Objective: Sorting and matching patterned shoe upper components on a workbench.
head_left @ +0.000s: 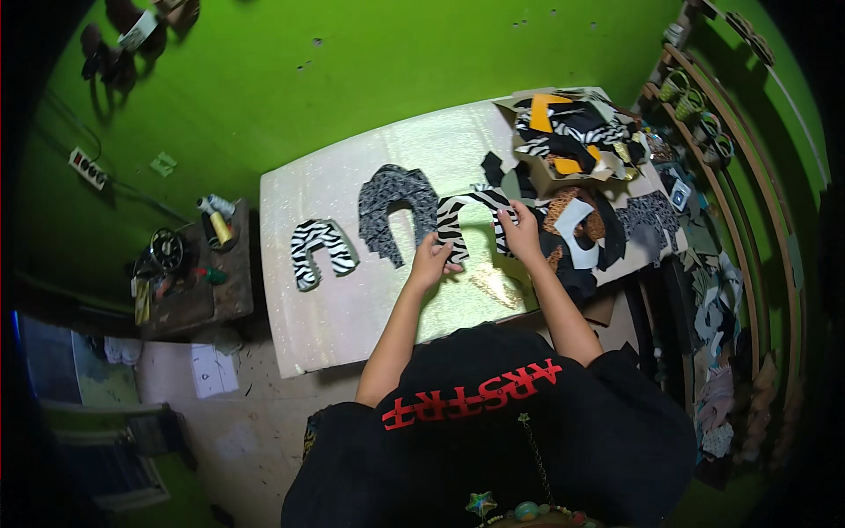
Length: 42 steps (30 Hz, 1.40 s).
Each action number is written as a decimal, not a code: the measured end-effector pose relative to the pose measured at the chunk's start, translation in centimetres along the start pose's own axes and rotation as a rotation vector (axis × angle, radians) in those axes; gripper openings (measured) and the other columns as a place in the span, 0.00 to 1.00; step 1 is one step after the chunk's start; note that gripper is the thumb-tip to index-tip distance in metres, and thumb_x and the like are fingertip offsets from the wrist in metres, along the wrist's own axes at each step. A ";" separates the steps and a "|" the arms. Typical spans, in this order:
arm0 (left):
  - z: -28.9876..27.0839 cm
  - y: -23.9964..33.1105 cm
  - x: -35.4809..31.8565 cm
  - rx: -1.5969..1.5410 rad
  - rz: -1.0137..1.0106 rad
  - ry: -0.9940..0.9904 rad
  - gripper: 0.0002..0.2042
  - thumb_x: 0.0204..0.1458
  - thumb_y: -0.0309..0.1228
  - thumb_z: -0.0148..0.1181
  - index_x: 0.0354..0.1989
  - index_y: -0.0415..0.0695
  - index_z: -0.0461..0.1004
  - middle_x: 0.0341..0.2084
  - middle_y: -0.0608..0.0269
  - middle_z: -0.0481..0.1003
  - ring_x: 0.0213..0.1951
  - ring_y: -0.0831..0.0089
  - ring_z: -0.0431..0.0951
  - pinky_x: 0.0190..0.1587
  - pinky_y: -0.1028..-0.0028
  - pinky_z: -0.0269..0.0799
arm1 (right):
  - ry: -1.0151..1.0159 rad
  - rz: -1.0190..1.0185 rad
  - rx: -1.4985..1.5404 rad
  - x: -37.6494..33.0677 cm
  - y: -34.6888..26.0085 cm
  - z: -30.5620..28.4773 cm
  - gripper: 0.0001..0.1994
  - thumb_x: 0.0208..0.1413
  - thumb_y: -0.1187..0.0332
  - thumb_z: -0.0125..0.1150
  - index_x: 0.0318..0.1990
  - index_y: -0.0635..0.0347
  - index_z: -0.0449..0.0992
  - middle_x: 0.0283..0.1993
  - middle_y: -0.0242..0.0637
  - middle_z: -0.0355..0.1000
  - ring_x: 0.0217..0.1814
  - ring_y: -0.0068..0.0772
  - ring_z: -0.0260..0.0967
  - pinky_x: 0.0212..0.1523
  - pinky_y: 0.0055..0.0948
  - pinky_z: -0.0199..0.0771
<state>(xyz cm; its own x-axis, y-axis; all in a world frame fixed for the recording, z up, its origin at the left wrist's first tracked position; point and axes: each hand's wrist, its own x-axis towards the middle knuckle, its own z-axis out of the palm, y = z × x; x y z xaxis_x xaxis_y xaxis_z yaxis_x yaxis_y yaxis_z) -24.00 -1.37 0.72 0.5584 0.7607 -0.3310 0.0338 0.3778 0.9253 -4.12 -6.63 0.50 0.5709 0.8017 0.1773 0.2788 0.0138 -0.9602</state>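
A zebra-print fabric arch (449,220) is held over the middle of the pale, shimmering table (308,202). The left hand (431,262) pinches its left leg low down between thumb and fingers; the right hand (521,233) grips its right side higher up, thumb on top. On the table, left of centre, lie grey-and-black patterned arches (378,207), overlapping, and nearer the table's left edge, zebra-print arches (321,233), seemingly stacked. Right of the table's centre lies a white curved piece (576,233) among leopard-print and black pieces. At the table's far right corner stands a cardboard box (547,183) heaped with fabric scraps.
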 end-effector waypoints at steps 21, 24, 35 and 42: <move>-26.7 -0.7 -9.3 -0.037 0.086 0.642 0.14 0.51 0.23 0.50 0.46 0.32 0.63 0.27 0.60 0.73 0.24 0.78 0.75 0.22 0.84 0.64 | -0.472 -0.058 -0.098 -3.9 -6.5 26.4 0.19 0.39 0.76 0.58 0.43 0.60 0.66 0.28 0.42 0.68 0.30 0.37 0.68 0.33 0.31 0.68; -28.6 -1.6 -9.2 -0.025 0.083 0.703 0.14 0.51 0.21 0.49 0.47 0.31 0.62 0.27 0.59 0.73 0.25 0.78 0.74 0.22 0.85 0.64 | -0.509 -0.074 -0.060 -3.9 -6.2 29.0 0.16 0.37 0.76 0.58 0.39 0.62 0.68 0.28 0.43 0.67 0.32 0.39 0.67 0.36 0.32 0.67; -28.7 -2.3 -7.9 0.563 0.046 0.832 0.20 0.44 0.21 0.55 0.47 0.37 0.60 0.31 0.52 0.70 0.31 0.66 0.73 0.34 0.73 0.70 | -0.466 -0.151 -0.289 -4.1 -5.0 31.2 0.16 0.38 0.78 0.55 0.39 0.66 0.67 0.37 0.51 0.65 0.41 0.51 0.64 0.45 0.38 0.64; -25.3 2.0 -8.1 1.020 -0.027 0.961 0.26 0.43 0.31 0.58 0.53 0.44 0.59 0.50 0.52 0.59 0.53 0.56 0.58 0.54 0.62 0.56 | -0.427 -0.177 -0.525 -4.6 -6.5 31.0 0.17 0.41 0.74 0.57 0.42 0.64 0.66 0.43 0.49 0.61 0.44 0.48 0.61 0.45 0.39 0.64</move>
<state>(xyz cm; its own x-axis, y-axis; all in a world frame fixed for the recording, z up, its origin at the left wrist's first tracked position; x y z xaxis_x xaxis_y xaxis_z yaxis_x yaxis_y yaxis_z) -49.46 6.57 0.53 -0.2168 0.9755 0.0373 0.8465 0.1689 0.5048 -32.49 8.08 -0.77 0.1587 0.9803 0.1178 0.7373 -0.0383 -0.6745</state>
